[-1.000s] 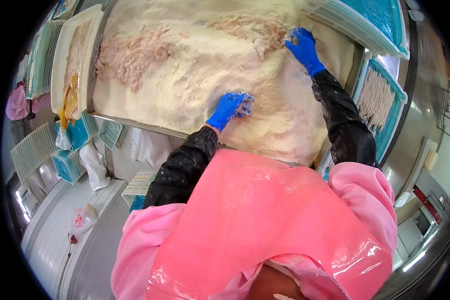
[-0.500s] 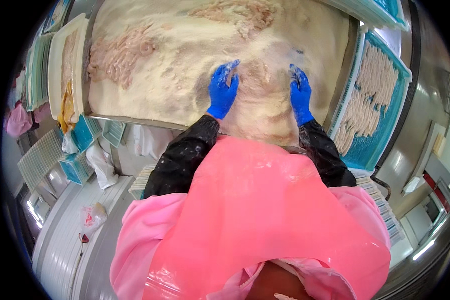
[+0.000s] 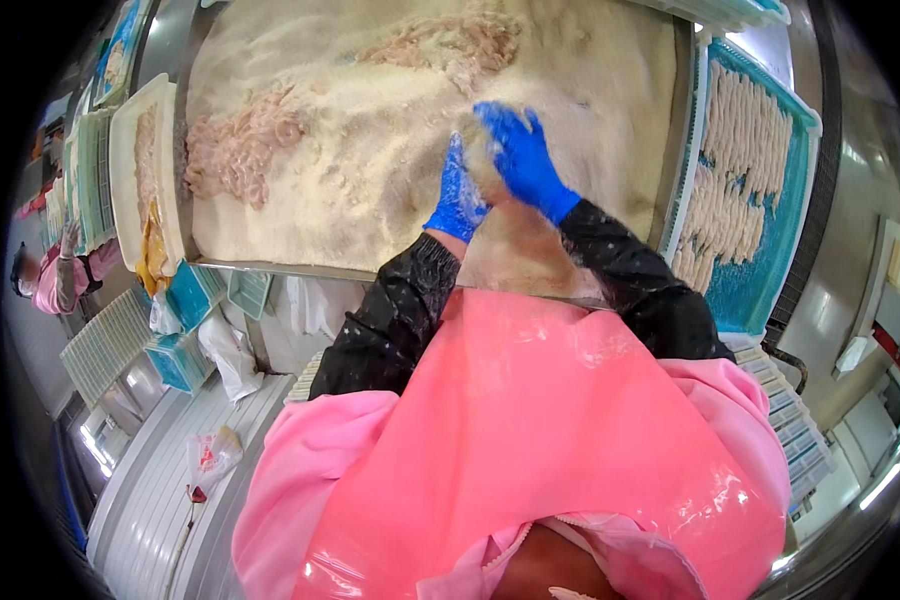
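Observation:
Over a wide tray of pale breading powder [image 3: 370, 220], my two blue-gloved hands are close together near its middle. My left hand [image 3: 460, 195] is upright with straight fingers and powder caked on it. Angled in from the right, my right hand [image 3: 526, 162] has its fingers stretched out and thumb apart. A blurred pale patch of powder shows between the palms; whether anything else is there I cannot make out. Pinkish raw meat strips [image 3: 242, 145] lie heaped at the tray's left. Another pile of meat strips [image 3: 460, 45], partly dusted, rests at the far side.
To the right, a blue crate [image 3: 745, 285] holds rows of coated strips [image 3: 745, 130]. A white tub [image 3: 130, 130] with more meat stands left of the tray. Stacked crates [image 3: 95, 185] and a person in pink [image 3: 55, 280] are farther left. A plastic bag [image 3: 213, 455] lies on the ribbed metal surface.
My right hand has swung left and up toward my left hand, which has turned more upright. The gap between them has narrowed. A person now shows at the far left.

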A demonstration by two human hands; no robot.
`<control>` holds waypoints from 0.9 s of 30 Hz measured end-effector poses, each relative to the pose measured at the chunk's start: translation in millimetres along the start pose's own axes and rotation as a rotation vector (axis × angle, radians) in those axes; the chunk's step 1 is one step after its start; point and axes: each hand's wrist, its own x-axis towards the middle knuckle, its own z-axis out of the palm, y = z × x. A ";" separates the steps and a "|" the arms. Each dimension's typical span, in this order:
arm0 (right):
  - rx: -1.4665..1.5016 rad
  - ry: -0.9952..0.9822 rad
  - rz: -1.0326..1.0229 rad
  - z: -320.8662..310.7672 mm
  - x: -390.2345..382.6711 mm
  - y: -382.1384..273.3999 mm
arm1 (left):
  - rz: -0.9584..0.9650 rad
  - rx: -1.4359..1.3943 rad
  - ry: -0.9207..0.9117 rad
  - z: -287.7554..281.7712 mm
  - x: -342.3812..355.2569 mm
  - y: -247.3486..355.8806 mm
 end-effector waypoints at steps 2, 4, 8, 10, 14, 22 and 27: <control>0.266 0.084 0.056 -7.1 41.1 38.6 | -0.034 0.089 0.322 34.1 -4.2 3.8; 0.136 0.276 0.032 -16.5 103.4 97.9 | 0.036 0.276 0.363 24.6 -16.4 2.7; -0.262 -0.045 -0.084 -16.8 140.2 141.4 | 0.126 0.455 0.418 25.9 -38.7 4.3; 0.118 -0.216 0.192 -17.9 119.2 142.1 | 0.172 0.672 0.450 26.3 -49.0 5.6; 0.479 -0.236 0.461 -31.4 52.3 124.1 | 0.295 1.268 0.472 43.5 -59.3 10.6; 0.027 -0.076 0.414 -60.8 -30.2 36.6 | 0.534 1.426 0.532 59.0 -47.1 17.9; -0.307 -0.370 0.392 -58.7 -86.3 -4.6 | 0.455 1.057 0.507 50.8 -39.2 37.7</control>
